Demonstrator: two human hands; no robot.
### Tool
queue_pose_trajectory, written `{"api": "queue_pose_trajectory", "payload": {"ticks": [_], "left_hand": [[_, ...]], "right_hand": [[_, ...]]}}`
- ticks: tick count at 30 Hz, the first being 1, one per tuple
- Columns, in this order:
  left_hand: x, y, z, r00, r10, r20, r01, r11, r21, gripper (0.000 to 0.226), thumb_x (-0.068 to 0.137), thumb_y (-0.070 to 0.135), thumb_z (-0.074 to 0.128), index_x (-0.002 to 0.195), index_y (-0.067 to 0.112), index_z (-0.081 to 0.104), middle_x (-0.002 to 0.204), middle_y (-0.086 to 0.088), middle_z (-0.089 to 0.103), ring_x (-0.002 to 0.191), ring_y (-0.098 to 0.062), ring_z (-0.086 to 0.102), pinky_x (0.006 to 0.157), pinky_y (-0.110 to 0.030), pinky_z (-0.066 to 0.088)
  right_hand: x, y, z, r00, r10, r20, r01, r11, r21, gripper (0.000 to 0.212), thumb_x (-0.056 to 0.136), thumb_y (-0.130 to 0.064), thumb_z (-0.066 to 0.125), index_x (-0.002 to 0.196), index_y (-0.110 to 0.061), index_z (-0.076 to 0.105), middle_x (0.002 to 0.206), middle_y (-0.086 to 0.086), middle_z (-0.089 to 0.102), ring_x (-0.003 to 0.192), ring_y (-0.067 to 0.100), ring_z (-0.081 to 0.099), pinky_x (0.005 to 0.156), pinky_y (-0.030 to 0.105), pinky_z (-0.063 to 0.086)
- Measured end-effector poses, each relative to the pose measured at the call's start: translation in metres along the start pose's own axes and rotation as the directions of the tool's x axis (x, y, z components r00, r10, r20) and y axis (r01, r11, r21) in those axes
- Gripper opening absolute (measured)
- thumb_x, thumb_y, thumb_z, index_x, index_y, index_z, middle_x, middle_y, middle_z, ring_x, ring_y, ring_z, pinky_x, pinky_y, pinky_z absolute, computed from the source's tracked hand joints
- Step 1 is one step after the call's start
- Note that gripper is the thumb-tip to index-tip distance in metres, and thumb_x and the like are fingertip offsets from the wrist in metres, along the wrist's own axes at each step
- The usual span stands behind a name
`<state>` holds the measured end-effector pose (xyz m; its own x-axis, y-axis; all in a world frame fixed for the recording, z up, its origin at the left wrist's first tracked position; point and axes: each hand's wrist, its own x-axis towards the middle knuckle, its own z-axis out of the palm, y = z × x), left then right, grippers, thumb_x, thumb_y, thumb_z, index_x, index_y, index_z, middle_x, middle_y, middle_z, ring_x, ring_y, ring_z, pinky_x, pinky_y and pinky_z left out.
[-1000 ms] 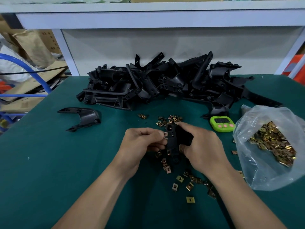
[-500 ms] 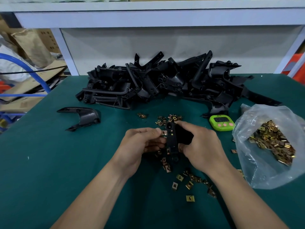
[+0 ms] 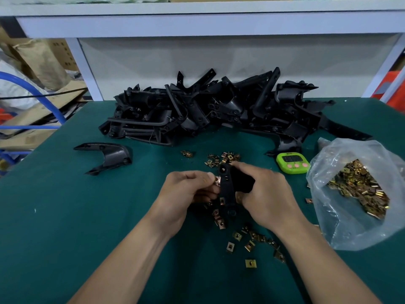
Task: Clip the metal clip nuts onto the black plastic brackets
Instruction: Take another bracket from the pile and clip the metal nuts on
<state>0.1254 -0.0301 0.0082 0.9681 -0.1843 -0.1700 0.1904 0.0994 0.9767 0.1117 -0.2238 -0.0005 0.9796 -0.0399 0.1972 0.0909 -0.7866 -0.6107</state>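
Head view, entries as I log them from my station:

1. Right grip (image 3: pixel 268 194): fingers are curled round a black plastic bracket (image 3: pixel 226 187) and clamp it. It is held above the counter (image 3: pixel 65 216), with its narrow arm running lengthwise between the two grips.
2. Left grip (image 3: pixel 188 194): thumb and forefinger are closed on one metal clip nut (image 3: pixel 217 180). The nut touches the bracket's left edge near the far end. I cannot tell whether it is fully seated.
3. Second clip nut (image 3: pixel 222 201): sits on the same bracket edge, nearer me, just beside the left grip's fingertips.
4. Loose clip nuts (image 3: pixel 252 240): scattered on the counter beneath the grips and on my side of them.
5. Far cluster of clip nuts (image 3: pixel 223 157): lies on the counter just beyond the grips.
6. Bracket pile (image 3: pixel 208 113): a tangled black heap, well beyond both grips and spanning wider than them.
7. Single bracket (image 3: pixel 107 156): lies alone on the counter, well to the left of the left grip and slightly beyond it.
8. Green timer (image 3: pixel 292 162): just beyond the right grip, to its right.
9. Clear plastic bag (image 3: pixel 350 227): to the right of the right grip, mouth open, with a heap of bagged clip nuts (image 3: pixel 359 189) inside.
10. White shelf (image 3: pixel 197 20): above and behind the pile.
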Motion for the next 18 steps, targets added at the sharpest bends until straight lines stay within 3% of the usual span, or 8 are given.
{"api": "queue_pose_trajectory", "payload": {"ticks": [4,8,13,18], "left_hand": [[-0.002,-0.003,0.006,0.997,0.029,-0.066,-0.029,1.0,-0.001,0.025,0.094,0.014,0.071,0.07,0.014,0.079,0.078,-0.012,0.076,0.068,-0.017,0.07,0.063,-0.022,0.056],[0.0,-0.007,0.012,0.98,0.076,-0.186,-0.064,0.995,0.07,0.028,0.092,0.015,0.073,0.064,0.017,0.075,0.075,-0.009,0.074,0.072,-0.018,0.067,0.077,-0.036,0.057],[-0.002,-0.008,0.019,0.964,0.001,-0.265,-0.009,0.999,-0.031,0.029,0.096,0.02,0.069,0.067,0.016,0.071,0.074,-0.006,0.071,0.072,-0.019,0.064,0.079,-0.038,0.055],[-0.003,-0.008,0.026,0.962,-0.066,-0.266,0.009,0.978,-0.208,0.019,0.098,0.018,0.066,0.086,0.003,0.068,0.073,-0.009,0.071,0.063,-0.016,0.067,0.057,-0.023,0.056]], "right_hand": [[-0.002,-0.001,0.001,1.0,-0.004,-0.026,0.004,1.0,-0.017,0.071,0.079,-0.022,0.08,0.139,-0.046,0.054,0.113,-0.011,0.073,0.103,0.022,0.066,0.085,0.042,0.057],[-0.005,-0.004,0.005,0.998,-0.032,-0.047,0.03,0.999,-0.038,0.073,0.078,-0.02,0.081,0.142,-0.043,0.055,0.116,-0.009,0.072,0.103,0.022,0.066,0.084,0.041,0.056],[-0.004,-0.007,0.007,0.994,-0.061,-0.095,0.051,0.993,-0.105,0.071,0.08,-0.025,0.08,0.142,-0.045,0.052,0.111,-0.011,0.071,0.096,0.021,0.067,0.072,0.032,0.047],[-0.006,-0.011,0.008,0.986,-0.106,-0.127,0.084,0.982,-0.171,0.07,0.078,-0.023,0.082,0.137,-0.044,0.053,0.1,-0.008,0.07,0.086,0.023,0.067,0.066,0.032,0.041]]}}
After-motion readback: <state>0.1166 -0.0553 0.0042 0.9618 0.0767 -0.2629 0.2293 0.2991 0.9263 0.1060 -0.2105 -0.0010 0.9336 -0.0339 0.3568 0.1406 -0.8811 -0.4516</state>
